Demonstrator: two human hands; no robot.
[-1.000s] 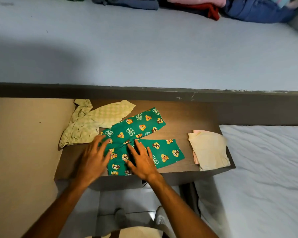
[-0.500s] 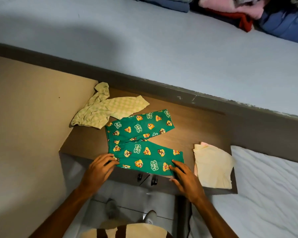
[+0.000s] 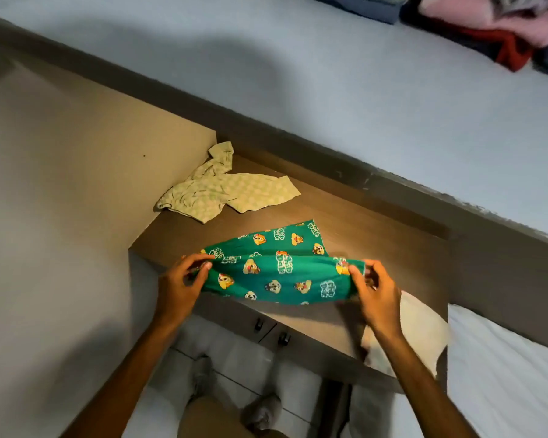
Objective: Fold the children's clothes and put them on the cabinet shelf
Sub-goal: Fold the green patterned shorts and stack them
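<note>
Over the near edge of the wooden cabinet top (image 3: 377, 235), both hands held a pair of green children's trousers (image 3: 276, 273) printed with cartoon chipmunk faces and pale lettering. One trouser leg was lifted and stretched between the hands as a taut band, while the other leg lay flat on the wood behind it, angled away toward the far right. The left hand (image 3: 184, 279) was closed on the left end of the raised leg, thumb on top and fingers curled under the cloth. The right hand (image 3: 374, 289) pinched the right end between thumb and fingertips, the remaining fingers loosely bent behind it. A crumpled pale yellow-green checked garment (image 3: 222, 194) lay well apart from the trousers in the far left corner of the cabinet top, its upper end against the beige side panel (image 3: 76, 184). A folded cream-coloured garment (image 3: 424, 336) sat at the right end of the top, partly hidden by the right forearm, its near corner hanging past the front edge. Two small dark door handles (image 3: 271, 331) showed on the cabinet front just below the trousers. Beyond the cabinet stretched a bed with a light blue sheet (image 3: 329, 74), and a heap of pink, red and blue clothes (image 3: 500, 23) lay at its far right corner
</note>
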